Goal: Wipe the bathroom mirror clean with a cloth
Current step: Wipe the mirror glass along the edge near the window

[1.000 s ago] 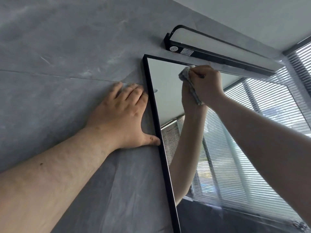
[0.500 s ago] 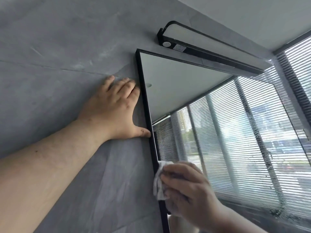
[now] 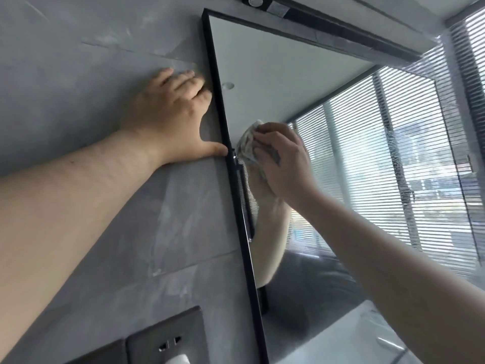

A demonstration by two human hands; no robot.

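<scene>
A grey marbled tile wall (image 3: 78, 61) is seen, crossed by thin grout lines. A dark socket plate (image 3: 168, 337) is mounted at its lower edge, with a white plug (image 3: 177, 359) partly seen below it. A black light fixture (image 3: 328, 24) is fixed along the top. Slatted window blinds (image 3: 476, 61) are hung at the far right.

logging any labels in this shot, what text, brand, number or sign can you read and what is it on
None can be read.
Light fixture above the mirror: a round sticker and a rectangular sticker, both too blurred to read.
Wall socket at the bottom: no marking visible.
Cloth in the right hand: no print visible.
</scene>
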